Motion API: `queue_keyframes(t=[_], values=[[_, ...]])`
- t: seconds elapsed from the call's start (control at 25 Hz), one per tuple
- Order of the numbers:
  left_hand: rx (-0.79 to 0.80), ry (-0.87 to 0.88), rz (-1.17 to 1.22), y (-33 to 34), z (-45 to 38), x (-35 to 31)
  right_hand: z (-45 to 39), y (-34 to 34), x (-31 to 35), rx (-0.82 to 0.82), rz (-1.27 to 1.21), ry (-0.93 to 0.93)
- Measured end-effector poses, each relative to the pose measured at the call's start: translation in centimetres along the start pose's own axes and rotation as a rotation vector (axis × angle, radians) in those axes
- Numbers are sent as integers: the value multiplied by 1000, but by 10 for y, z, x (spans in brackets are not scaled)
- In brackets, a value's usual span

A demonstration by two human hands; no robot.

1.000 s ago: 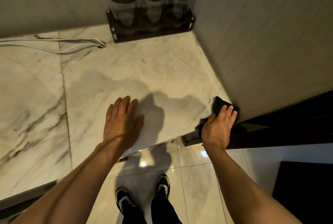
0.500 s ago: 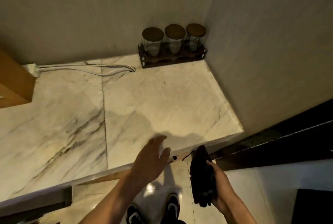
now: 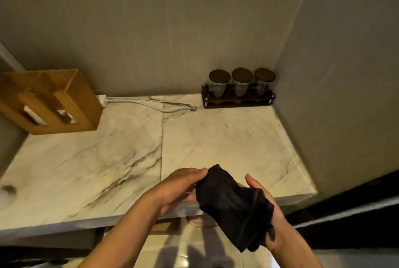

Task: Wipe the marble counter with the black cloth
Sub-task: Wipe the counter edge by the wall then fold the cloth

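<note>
The black cloth point(image 3: 232, 205) is bunched up and held in the air over the front edge of the white marble counter point(image 3: 121, 160), clear of the stone. My left hand point(image 3: 179, 188) pinches the cloth's upper left corner between thumb and fingertips. My right hand point(image 3: 262, 207) cradles the cloth from below and from the right, palm up, with the lower end hanging over it. Dark veins run across the counter's left slab.
A wooden holder point(image 3: 49, 101) stands at the back left. A white power strip point(image 3: 103, 100) and cables point(image 3: 155, 103) lie along the back wall. A dark rack with three lidded glass jars point(image 3: 239, 88) fills the back right corner. Walls close the back and right.
The cloth has come off the counter's right edge, dropped below it, then been raised to mid-front. My left hand left the marble and took hold of the cloth. The view pulled back.
</note>
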State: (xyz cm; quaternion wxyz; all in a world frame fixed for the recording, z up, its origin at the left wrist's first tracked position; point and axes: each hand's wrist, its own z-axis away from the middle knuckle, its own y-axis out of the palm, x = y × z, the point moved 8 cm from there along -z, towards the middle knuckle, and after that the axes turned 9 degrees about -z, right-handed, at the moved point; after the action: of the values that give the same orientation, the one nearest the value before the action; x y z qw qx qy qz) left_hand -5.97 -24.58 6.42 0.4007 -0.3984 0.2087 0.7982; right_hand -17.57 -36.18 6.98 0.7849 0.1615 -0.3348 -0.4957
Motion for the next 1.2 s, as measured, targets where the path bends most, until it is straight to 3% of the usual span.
queue_keyframes(t=[0.28, 0.44, 0.6, 0.76, 0.92, 1.2], values=[[-81, 70, 20, -39, 26, -21, -4, 47, 6, 139, 120, 57], [-190, 116, 177, -62, 37, -14, -13, 53, -2, 179, 59, 109], [-349, 64, 318, -92, 38, 21, -46, 54, -16, 144, 107, 39], [-499, -53, 455, -117, 38, 82, -109, 52, -38, 38, 403, -9], [-602, -131, 606, -135, 44, 124, -156, 92, -41, -55, 716, -119], [-709, -254, 678, -168, 38, 164, -235, 168, -54, -72, 1097, -367]])
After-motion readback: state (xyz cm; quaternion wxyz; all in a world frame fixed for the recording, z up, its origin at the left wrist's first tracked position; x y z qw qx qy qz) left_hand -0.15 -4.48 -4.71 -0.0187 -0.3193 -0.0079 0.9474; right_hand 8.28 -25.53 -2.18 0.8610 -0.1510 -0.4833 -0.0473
